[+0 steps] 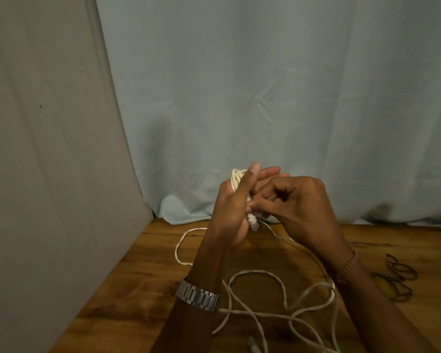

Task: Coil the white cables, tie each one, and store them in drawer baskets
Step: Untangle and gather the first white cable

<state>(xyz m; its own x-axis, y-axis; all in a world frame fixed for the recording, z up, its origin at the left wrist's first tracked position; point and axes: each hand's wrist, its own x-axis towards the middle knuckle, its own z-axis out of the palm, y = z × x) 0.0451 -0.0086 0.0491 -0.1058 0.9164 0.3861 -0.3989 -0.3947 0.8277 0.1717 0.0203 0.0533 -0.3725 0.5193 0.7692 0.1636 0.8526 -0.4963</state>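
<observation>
A pale blue-green cloth backdrop [278,85] hangs across the back of the scene, creased in soft folds, and its lower hem bunches up where it meets the desk [138,289]. To the left a second, grey-beige cloth panel [43,149] slants from the top edge down to the desk's left side, overlapping the blue cloth along a diagonal seam; a small dark speck shows on it. The desk is brown wood with a strong dark grain and darker patches, and its surface has a faint sheen. The light is dim and warm, with soft shadows falling on the wood near the middle.
</observation>
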